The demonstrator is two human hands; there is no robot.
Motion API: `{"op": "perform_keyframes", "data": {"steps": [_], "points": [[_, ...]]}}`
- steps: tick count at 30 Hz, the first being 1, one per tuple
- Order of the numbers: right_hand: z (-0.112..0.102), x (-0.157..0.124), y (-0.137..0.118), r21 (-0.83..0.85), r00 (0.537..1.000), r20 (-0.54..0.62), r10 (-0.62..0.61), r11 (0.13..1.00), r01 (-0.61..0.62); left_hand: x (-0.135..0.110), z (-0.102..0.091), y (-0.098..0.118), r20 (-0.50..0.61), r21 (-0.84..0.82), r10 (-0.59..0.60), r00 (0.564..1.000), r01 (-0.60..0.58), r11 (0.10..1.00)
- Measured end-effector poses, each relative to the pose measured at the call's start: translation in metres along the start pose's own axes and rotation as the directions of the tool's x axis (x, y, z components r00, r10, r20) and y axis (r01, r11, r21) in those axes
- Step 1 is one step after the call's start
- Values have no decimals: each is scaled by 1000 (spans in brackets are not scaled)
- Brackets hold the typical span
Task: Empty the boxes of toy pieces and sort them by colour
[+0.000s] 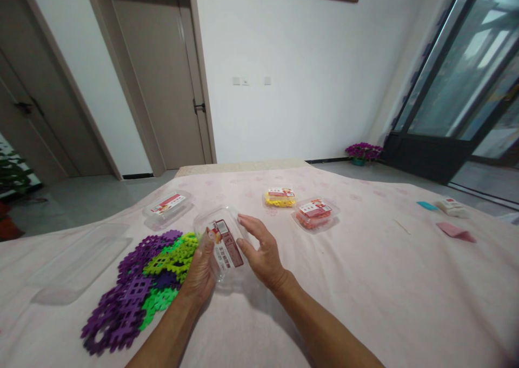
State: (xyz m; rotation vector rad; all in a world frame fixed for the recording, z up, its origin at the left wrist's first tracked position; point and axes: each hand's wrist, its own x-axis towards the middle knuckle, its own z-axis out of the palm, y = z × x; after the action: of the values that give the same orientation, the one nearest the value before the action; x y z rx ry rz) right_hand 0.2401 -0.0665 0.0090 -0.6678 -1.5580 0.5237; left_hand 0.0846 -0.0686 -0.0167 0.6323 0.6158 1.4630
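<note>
A clear plastic box [233,227] with a white and red label is held tilted above the cloth. My left hand [201,268] is closed around its left side, with the thumb on the label. At the right edge, my right hand [263,249] grips the same box with thumb and fingers spread along the rim. No contents show inside it. Just left of my hands lies a pile of flat notched plastic building pieces: purple pieces [135,292], yellow-green pieces [174,260] and green pieces [160,301].
Beyond my hands stand a box of yellow pieces [279,198] and a box of pink-red pieces [314,215]. At left lie a labelled clear box [168,206] and a larger clear container [81,260]. A pink cloth [456,231], blue piece [427,206] and white packet [452,207] are at right.
</note>
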Motion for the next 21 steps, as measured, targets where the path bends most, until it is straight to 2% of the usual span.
{"op": "perform_keyframes", "data": {"steps": [5,10,14,21], "points": [[1,-2,-1,-6,997,-15,-77,997,77,1,-5,-1,25,-79,-38,999,40,996],[2,0,-12,-13,997,-29,-72,997,71,3,-13,1,72,-153,-33,997,44,987],[5,-1,-17,44,998,-59,27,999,-24,2,-12,3,79,-165,-31,996,44,985],[10,-2,-7,191,968,-129,217,963,-190,2,-4,3,65,-174,-43,997,54,983]]}}
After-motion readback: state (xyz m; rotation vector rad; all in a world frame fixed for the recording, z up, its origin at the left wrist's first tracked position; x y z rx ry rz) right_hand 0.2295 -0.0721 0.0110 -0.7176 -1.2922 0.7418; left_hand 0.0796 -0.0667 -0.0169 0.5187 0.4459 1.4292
